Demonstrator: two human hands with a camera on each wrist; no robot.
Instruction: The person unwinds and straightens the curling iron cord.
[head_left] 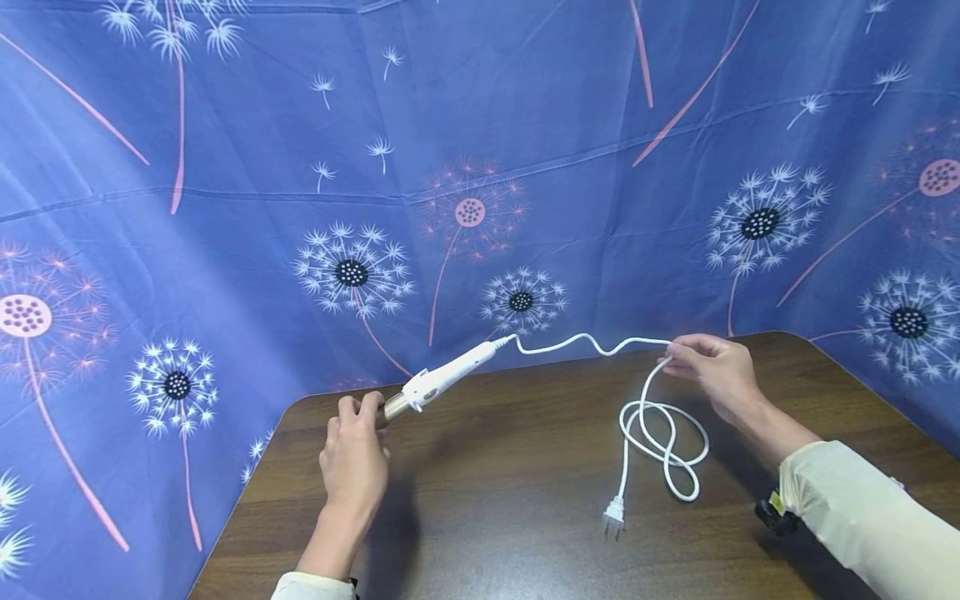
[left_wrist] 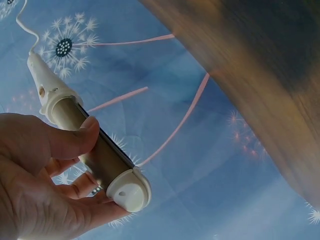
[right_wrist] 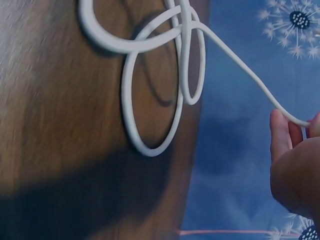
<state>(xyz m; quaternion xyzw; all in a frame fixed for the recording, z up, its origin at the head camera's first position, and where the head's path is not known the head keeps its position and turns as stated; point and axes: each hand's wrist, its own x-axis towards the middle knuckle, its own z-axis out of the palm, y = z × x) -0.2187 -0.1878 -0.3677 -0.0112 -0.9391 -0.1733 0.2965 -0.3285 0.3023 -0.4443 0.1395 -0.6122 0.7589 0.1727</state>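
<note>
A curling iron (head_left: 450, 375) with a white handle and a gold barrel slants up over the left side of the table. My left hand (head_left: 354, 454) grips it by the barrel, thumb along one side and fingers round the other; the white end cap (left_wrist: 131, 192) pokes out past the fingers in the left wrist view. From the handle a white cord (head_left: 585, 337) runs wavily across to my right hand (head_left: 716, 371), which pinches it between thumb and fingertips. Below that hand the cord hangs in loose loops (right_wrist: 127, 100), ending in a two-prong plug (head_left: 614, 512).
The brown wooden table (head_left: 495, 517) spreads beneath both hands, its back edge close to a blue curtain (head_left: 555, 208) printed with dandelions. A small black object (head_left: 776, 515) with a yellow patch shows under the right sleeve (head_left: 862, 508).
</note>
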